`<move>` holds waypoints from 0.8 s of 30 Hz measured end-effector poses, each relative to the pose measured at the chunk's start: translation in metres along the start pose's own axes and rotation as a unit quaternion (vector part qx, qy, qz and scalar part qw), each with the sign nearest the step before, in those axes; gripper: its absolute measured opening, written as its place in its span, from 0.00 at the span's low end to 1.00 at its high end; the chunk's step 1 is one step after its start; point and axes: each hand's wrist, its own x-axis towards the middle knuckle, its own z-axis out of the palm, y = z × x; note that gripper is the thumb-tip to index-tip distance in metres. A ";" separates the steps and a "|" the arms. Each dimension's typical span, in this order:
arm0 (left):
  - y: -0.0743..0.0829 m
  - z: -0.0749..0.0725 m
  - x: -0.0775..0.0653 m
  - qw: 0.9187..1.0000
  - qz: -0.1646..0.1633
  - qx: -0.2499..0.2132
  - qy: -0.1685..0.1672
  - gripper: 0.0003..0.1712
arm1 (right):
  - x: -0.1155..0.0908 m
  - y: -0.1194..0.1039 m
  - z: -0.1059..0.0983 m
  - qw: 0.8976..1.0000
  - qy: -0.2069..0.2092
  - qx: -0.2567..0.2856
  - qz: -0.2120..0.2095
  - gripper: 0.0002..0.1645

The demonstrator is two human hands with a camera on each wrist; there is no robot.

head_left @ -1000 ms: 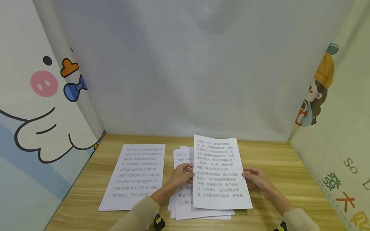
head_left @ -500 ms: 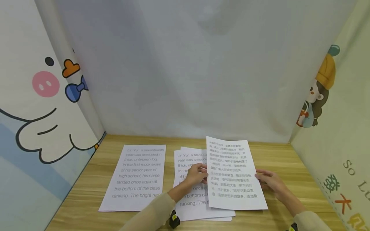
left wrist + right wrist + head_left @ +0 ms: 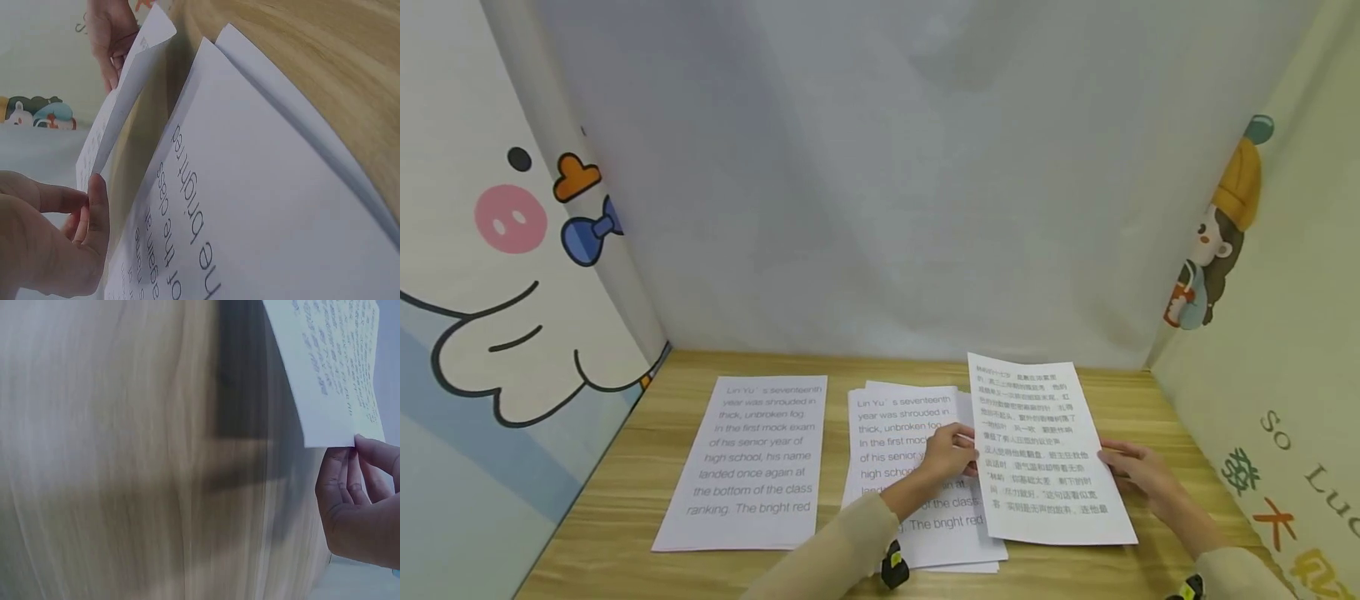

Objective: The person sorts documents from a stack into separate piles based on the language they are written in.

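Note:
A sheet of paper (image 3: 1037,467) printed with Chinese text is held up over the right part of the table. My left hand (image 3: 951,454) pinches its left edge between thumb and fingers. On the opposite edge, my right hand (image 3: 1138,471) pinches the same sheet, thumb on the printed face and fingers behind, as the right wrist view shows. The sheet bends slightly between the hands, and its shadow (image 3: 240,375) falls on the wood. Beneath my left forearm lies a loose stack of papers (image 3: 895,417) with English text, its sheets not quite lined up. The held sheet overlaps this stack's right edge in the head view.
Another stack of papers (image 3: 752,458) with the same English text lies at the left of the wood-grain table (image 3: 610,517). A white curtain (image 3: 880,183) closes off the back. Printed cartoon walls stand at both sides.
Both hands have carried the Chinese-text sheet to the right, from over the middle stack to its right side. More of the stack's English text now shows.

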 end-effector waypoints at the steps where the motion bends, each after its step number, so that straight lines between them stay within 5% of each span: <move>1: 0.000 0.004 0.001 1.000 0.001 -0.003 -0.001 0.17 | -0.001 0.000 -0.003 1.000 0.003 -0.004 0.002 0.38; 10: 0.005 0.034 0.005 0.999 0.012 -0.029 -0.003 0.16 | -0.002 0.009 -0.029 0.999 0.031 0.010 0.027 0.33; 24: -0.005 0.052 0.011 1.000 0.017 -0.020 -0.005 0.15 | 0.001 0.023 -0.039 0.999 0.040 -0.006 0.023 0.27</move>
